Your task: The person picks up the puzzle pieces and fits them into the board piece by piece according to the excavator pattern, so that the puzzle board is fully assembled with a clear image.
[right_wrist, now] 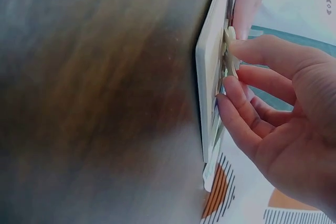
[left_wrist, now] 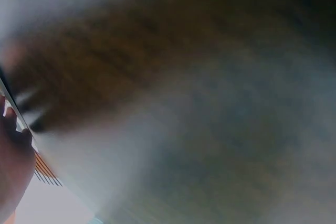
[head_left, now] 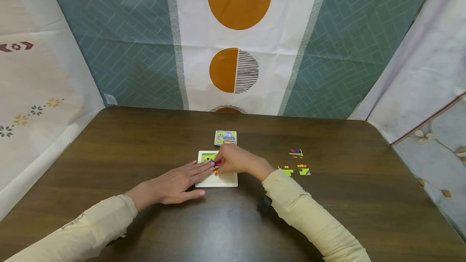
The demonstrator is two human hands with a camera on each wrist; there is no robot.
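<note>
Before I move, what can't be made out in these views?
Head: the middle of the tray, partly covered by the left hand and right hand.
Head: fine detail on the loose pieces, too small.
Left wrist: most of the left hand, cut off at the left edge.
Right wrist: the held piece, partly hidden by fingers.

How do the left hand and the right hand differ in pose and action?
The left hand lies with fingers straight over the left side of the tray; the right hand curls its fingers. The right hand pinches a puzzle piece, while the left hand grips nothing. Both hands are at the tray and come out of cream sleeves.
</note>
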